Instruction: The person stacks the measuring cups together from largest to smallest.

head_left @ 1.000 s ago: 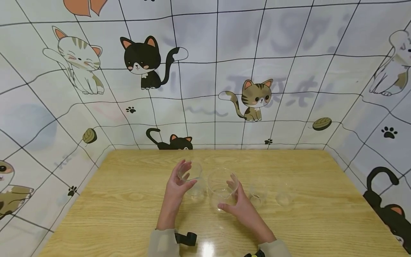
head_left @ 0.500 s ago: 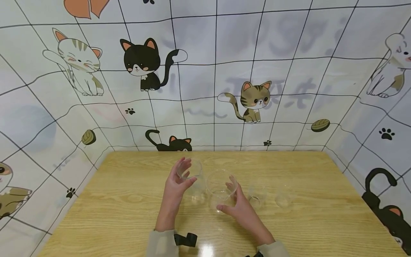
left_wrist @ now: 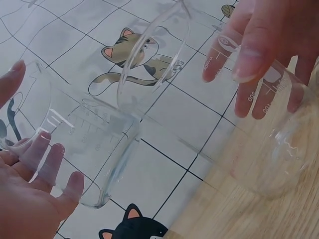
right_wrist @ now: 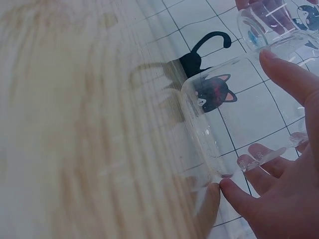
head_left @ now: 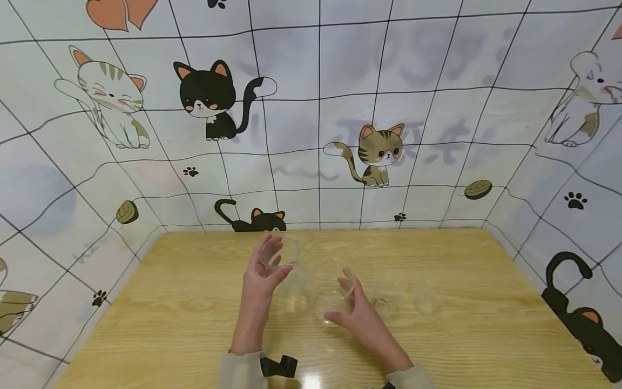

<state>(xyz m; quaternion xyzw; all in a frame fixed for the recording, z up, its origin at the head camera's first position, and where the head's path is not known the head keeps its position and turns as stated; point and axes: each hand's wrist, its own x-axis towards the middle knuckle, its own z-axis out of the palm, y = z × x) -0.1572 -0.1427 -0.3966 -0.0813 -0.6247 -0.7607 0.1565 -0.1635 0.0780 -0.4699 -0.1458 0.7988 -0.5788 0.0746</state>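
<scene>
Left hand (head_left: pixel 259 278) grips small beaker (head_left: pixel 289 252), raised beside large beaker (head_left: pixel 329 281); right hand (head_left: pixel 362 315) grasps the latter, on or just above table (head_left: pixel 170 324). Apparent step: positioning both. Next move likely calls for steadiness.

Left sleeve (head_left: pixel 241 373): light beige fabric, with an angular black fitting (head_left: pixel 279 367) at its end. Right sleeve (head_left: pixel 413 379): matching; its small black part (head_left: pixel 389 386), mostly cropped, appears similar.
</scene>
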